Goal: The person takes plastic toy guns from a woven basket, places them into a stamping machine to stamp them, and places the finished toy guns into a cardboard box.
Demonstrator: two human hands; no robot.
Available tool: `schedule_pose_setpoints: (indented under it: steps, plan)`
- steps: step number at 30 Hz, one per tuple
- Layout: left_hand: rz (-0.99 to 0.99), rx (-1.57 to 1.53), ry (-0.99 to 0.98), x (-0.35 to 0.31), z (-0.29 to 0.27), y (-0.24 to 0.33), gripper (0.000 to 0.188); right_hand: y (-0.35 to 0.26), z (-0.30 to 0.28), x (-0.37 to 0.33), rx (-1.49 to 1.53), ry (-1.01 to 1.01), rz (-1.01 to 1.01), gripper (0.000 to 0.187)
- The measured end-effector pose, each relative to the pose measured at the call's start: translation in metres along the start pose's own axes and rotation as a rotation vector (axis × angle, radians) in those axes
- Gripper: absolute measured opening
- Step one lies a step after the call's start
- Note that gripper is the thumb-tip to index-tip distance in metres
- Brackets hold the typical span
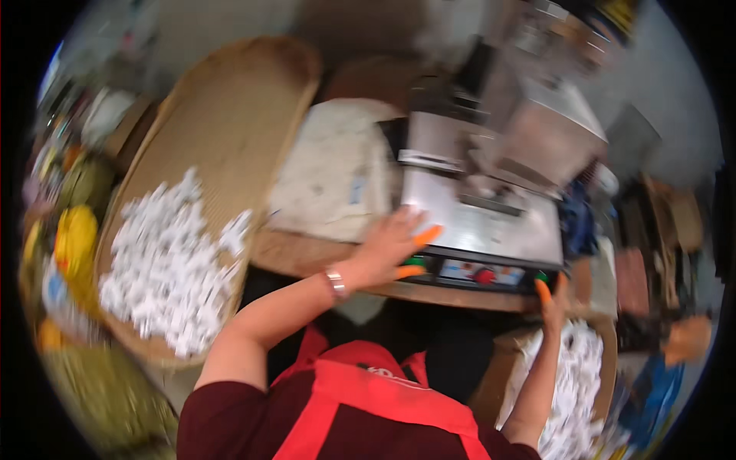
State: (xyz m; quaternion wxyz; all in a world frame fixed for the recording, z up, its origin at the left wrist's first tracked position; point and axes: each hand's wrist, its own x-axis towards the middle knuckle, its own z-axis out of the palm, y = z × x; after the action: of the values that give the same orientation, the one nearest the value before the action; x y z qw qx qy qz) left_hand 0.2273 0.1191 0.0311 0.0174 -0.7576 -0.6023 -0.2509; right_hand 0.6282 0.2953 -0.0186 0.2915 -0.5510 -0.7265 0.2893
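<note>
A tabletop machine (491,222) with a flat silver metal top stands in front of me at the right of centre. Its dark front panel (484,274) carries a red knob and a green button near each end. My left hand (395,241) lies at the machine's left front corner, fingers apart, with orange covers on two fingertips. The thumb is beside the left green button; I cannot tell if it presses. At the right front corner is my right hand (553,299), its orange-covered thumb at the other green button. No object shows in either hand.
To the left, a long woven tray (222,100) holds a heap of small white pieces (169,268). A cardboard box (606,360) at the lower right contains more. Pale cloth (330,169) covers the table beside the machine. A metal housing (548,130) rises at its rear.
</note>
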Motion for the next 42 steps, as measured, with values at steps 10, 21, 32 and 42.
schedule_pose_setpoints:
  steps: [10, 21, 32, 42]
  plan:
    - [-0.378, -0.221, 0.477, -0.105, -0.029, -0.123, 0.02, 0.058, 0.008, 0.009, 0.095, 0.142, 0.054, 0.065]
    - [-1.379, 0.385, -0.086, -0.332, -0.01, -0.271, 0.062, 0.023, -0.013, 0.005, 0.01, 0.044, 0.196, 0.074]
    - [-0.652, -1.055, 0.518, -0.028, -0.078, -0.053, 0.04, -0.105, 0.06, 0.091, -0.145, 0.235, -0.658, 0.03]
    - [-0.181, -0.15, 0.217, 0.025, -0.004, -0.005, 0.056, -0.122, 0.071, 0.123, 0.246, 0.412, -0.553, 0.03]
